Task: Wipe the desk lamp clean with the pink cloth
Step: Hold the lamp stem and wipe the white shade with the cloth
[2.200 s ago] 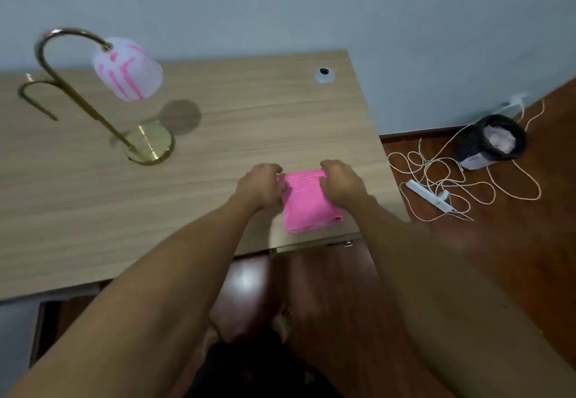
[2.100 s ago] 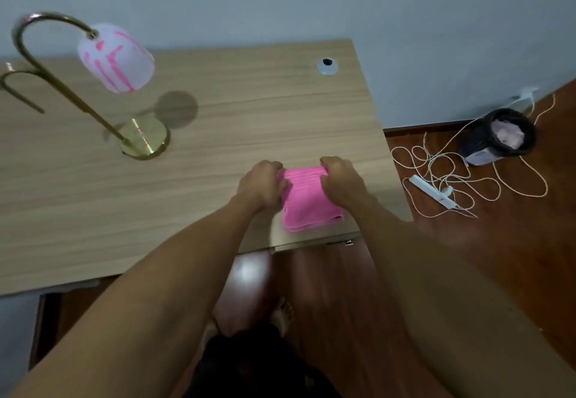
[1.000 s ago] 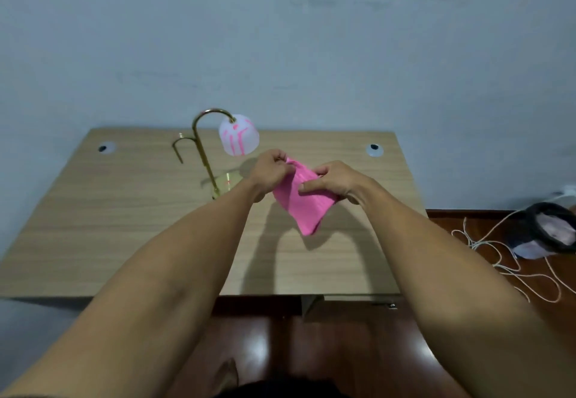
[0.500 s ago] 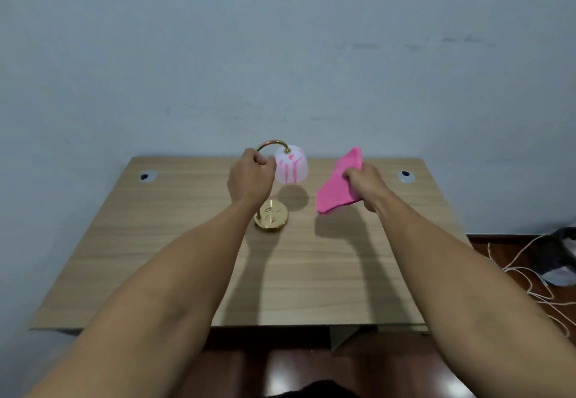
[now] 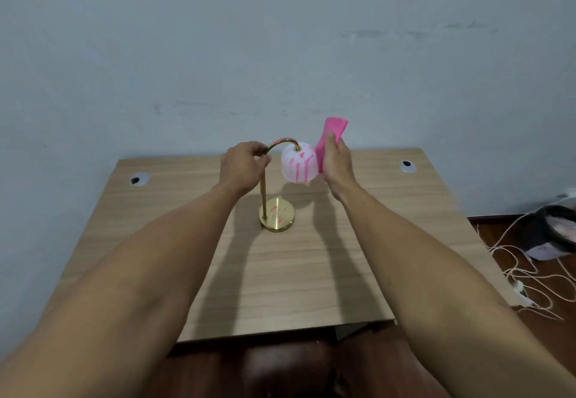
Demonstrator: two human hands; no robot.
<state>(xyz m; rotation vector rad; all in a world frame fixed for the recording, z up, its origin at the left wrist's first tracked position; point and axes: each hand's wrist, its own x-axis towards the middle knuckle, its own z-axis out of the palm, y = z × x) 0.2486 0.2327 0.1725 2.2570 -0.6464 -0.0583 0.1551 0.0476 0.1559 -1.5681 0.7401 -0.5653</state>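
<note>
Shade (image 5: 298,164) sits just left of your right hand (image 5: 336,160), which pinches the pink cloth (image 5: 329,133) upright against it, while your left hand (image 5: 244,163) grips the lamp's neck (image 5: 282,142).

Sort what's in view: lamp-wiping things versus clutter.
Job: desk lamp; pink cloth, held in right hand; left hand gripping the lamp's neck.

Lying about: white cord and black bin on the floor.

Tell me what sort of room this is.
Probably a plain home room or small office: a wooden desk with cable holes against a bare wall, a brass desk lamp, and a bin and loose cord on the floor.
</note>
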